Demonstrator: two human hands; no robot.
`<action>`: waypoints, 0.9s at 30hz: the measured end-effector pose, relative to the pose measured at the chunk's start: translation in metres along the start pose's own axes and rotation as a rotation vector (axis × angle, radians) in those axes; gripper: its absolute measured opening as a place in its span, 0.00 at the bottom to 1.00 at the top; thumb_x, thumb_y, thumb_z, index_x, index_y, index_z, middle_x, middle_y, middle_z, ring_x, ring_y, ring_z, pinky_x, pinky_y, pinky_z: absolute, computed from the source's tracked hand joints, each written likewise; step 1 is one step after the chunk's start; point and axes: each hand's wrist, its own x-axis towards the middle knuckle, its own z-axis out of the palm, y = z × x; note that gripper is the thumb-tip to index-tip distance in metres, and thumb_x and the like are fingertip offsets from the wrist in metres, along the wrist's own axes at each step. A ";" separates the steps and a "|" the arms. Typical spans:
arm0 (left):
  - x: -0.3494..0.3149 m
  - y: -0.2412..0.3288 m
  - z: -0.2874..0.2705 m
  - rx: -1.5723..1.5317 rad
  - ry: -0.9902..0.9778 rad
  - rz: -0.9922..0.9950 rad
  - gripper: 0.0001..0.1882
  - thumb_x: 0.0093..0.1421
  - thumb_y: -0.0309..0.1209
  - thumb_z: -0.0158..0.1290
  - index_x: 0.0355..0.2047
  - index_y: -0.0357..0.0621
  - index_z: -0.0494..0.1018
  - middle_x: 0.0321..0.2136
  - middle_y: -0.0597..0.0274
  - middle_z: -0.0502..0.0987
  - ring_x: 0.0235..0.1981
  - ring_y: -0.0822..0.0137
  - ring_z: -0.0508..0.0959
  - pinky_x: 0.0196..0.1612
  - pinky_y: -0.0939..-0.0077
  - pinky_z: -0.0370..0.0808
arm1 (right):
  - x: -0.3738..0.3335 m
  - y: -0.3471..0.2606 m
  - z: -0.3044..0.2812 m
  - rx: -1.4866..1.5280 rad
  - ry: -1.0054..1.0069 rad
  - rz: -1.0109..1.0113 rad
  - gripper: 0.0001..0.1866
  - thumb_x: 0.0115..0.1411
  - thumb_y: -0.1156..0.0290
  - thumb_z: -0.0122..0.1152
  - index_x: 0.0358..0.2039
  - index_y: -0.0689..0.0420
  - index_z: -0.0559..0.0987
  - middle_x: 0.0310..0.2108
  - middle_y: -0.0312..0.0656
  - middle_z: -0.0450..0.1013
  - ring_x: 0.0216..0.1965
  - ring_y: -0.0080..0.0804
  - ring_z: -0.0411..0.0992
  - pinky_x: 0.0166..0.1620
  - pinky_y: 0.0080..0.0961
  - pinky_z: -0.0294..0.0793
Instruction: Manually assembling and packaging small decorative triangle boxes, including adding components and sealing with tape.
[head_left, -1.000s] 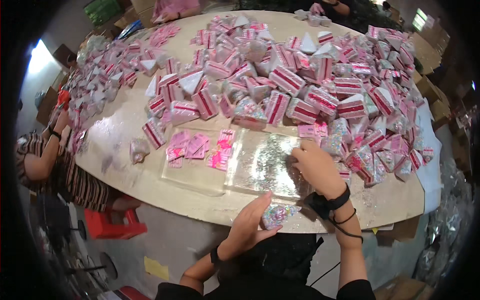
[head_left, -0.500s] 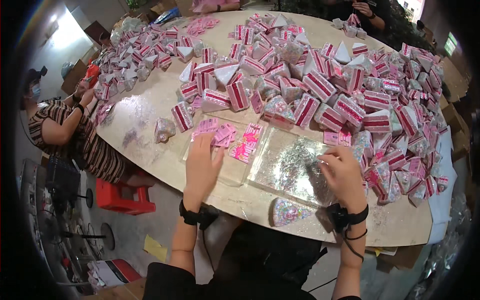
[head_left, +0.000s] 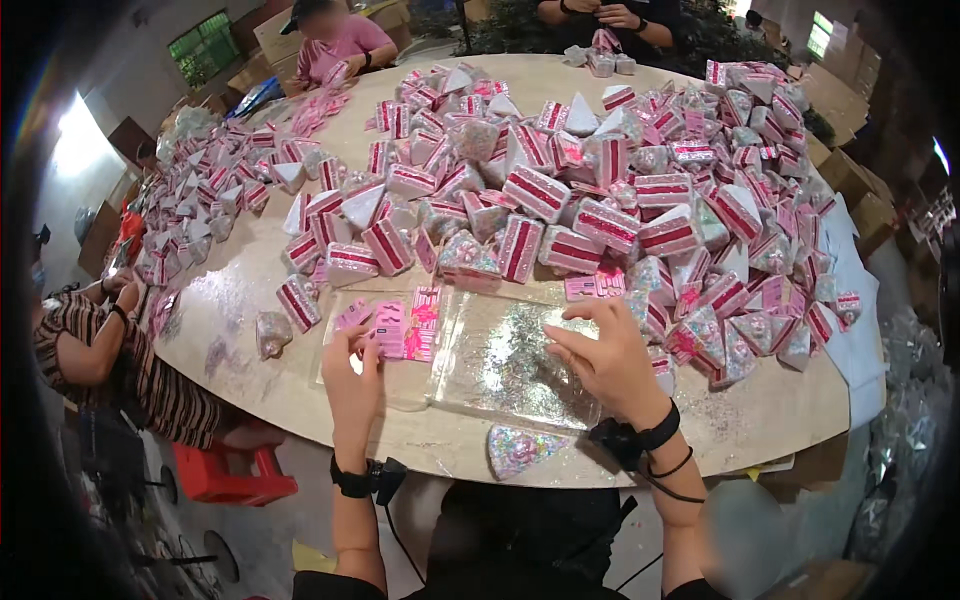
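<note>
My left hand [head_left: 352, 385] has its fingers bent and closed at the left edge of a pink printed card [head_left: 388, 330]. Another card with a brighter pink pattern [head_left: 424, 322] lies beside it, both over a shallow clear tray. My right hand [head_left: 615, 365] is raised, its thumb and fingers apart with nothing visible between them. Under it sits a clear tray [head_left: 465, 370] strewn with silvery glitter. Near the table's front edge lies a cake-slice-shaped piece [head_left: 520, 450] covered in pastel sprinkles, touched by neither hand.
A large heap of pink-and-white toy cake slices [head_left: 600, 220] covers the table's middle and right. More slices [head_left: 215, 190] spread along the left. Several people sit around the table. A red stool [head_left: 235, 475] stands on the floor at the left.
The view has shifted, showing more of the far side. My left hand has gone from spread over the pink cards to closed at one card's edge. My right hand still hovers by the glitter tray.
</note>
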 end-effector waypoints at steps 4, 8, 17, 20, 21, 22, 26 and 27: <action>-0.003 0.025 -0.009 -0.036 0.126 0.009 0.10 0.61 0.26 0.55 0.42 0.38 0.73 0.32 0.57 0.76 0.33 0.69 0.75 0.38 0.74 0.72 | -0.003 -0.001 0.000 0.056 -0.003 0.102 0.13 0.54 0.69 0.67 0.41 0.51 0.82 0.35 0.38 0.69 0.40 0.38 0.66 0.41 0.34 0.67; -0.010 0.036 -0.013 -0.220 0.185 -0.041 0.10 0.61 0.25 0.56 0.43 0.36 0.72 0.36 0.61 0.74 0.35 0.73 0.74 0.37 0.79 0.71 | -0.005 -0.007 0.001 0.315 0.009 0.197 0.16 0.53 0.77 0.66 0.44 0.56 0.81 0.34 0.40 0.69 0.34 0.37 0.71 0.36 0.30 0.71; -0.005 0.058 0.010 -0.661 0.046 -0.236 0.12 0.63 0.22 0.54 0.45 0.37 0.67 0.35 0.65 0.71 0.34 0.80 0.70 0.37 0.87 0.70 | -0.016 -0.003 0.020 0.256 -0.010 0.087 0.21 0.53 0.88 0.60 0.47 0.57 0.81 0.36 0.41 0.66 0.32 0.31 0.73 0.36 0.24 0.76; -0.012 0.065 0.011 -0.758 -0.037 -0.295 0.13 0.63 0.22 0.53 0.47 0.37 0.65 0.36 0.64 0.71 0.35 0.79 0.71 0.38 0.86 0.71 | -0.009 -0.012 0.015 0.375 -0.022 0.090 0.23 0.51 0.89 0.60 0.47 0.56 0.81 0.34 0.39 0.66 0.31 0.30 0.73 0.36 0.24 0.76; -0.013 0.069 0.012 -0.784 -0.055 -0.298 0.14 0.63 0.22 0.53 0.47 0.37 0.65 0.36 0.64 0.71 0.35 0.78 0.71 0.39 0.86 0.71 | -0.008 -0.011 0.013 0.335 -0.032 0.053 0.22 0.50 0.89 0.61 0.46 0.55 0.82 0.33 0.38 0.66 0.31 0.29 0.72 0.35 0.23 0.75; -0.014 0.071 0.011 -0.810 -0.071 -0.299 0.14 0.63 0.22 0.53 0.48 0.36 0.65 0.36 0.64 0.71 0.36 0.77 0.72 0.41 0.85 0.72 | -0.007 -0.013 0.009 0.344 -0.016 0.076 0.22 0.51 0.87 0.61 0.46 0.55 0.82 0.33 0.39 0.67 0.31 0.30 0.72 0.34 0.24 0.74; -0.012 0.076 -0.005 -0.967 -0.231 -0.348 0.16 0.64 0.21 0.50 0.51 0.36 0.63 0.43 0.57 0.74 0.45 0.71 0.74 0.50 0.80 0.72 | -0.013 -0.040 -0.002 0.404 0.079 0.217 0.18 0.52 0.85 0.62 0.42 0.54 0.84 0.31 0.38 0.69 0.31 0.27 0.71 0.33 0.23 0.72; -0.015 0.078 -0.010 -1.035 -0.277 -0.378 0.17 0.65 0.21 0.49 0.53 0.35 0.63 0.48 0.52 0.74 0.45 0.69 0.75 0.51 0.77 0.72 | -0.017 -0.050 -0.003 0.452 0.114 0.245 0.17 0.52 0.85 0.62 0.42 0.54 0.84 0.31 0.38 0.69 0.31 0.26 0.71 0.33 0.22 0.73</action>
